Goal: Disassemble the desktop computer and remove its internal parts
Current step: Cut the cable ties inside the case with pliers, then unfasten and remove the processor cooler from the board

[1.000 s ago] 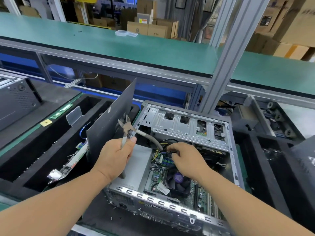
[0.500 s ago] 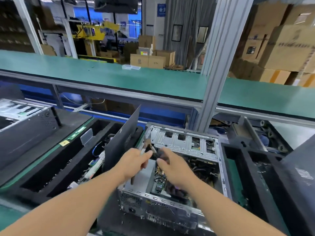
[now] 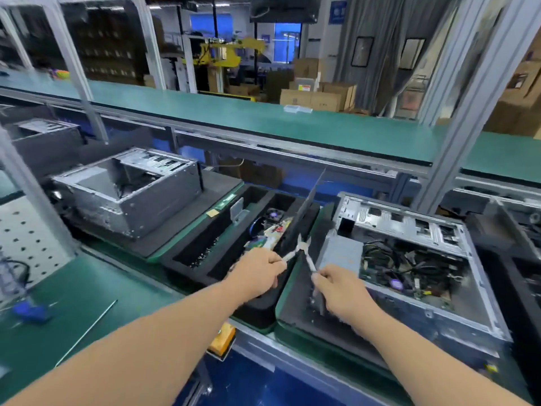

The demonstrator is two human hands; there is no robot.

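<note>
Steel sheet makes up the desktop computer [image 3: 409, 259], which lies on its side with the panel off, on a black foam tray [image 3: 295, 315] to the right of my hands. In the head view, the only one I have, its cavity faces up: a pale drive cage [image 3: 398, 222] along the far edge, a grey power supply block [image 3: 341, 254] at the near-left corner, and a knot of black cables [image 3: 409, 263] over the board.

My left hand [image 3: 257, 272] grips one handle of the cutting pliers [image 3: 303, 250] and my right hand [image 3: 336, 284] pinches the other, so the handles are spread and the tool's nose points up, just left of the case and clear of it. A dark side panel [image 3: 304, 212] stands on edge behind the tool.

I judge the case heavy and rigid, with sharp stamped edges; I would take it by the folded rims. The cables are soft and springy, best held close to their plugs. The board looks fragile, so I would hold it by its edges only. The power supply is likely dense and needs a full grasp.
</note>
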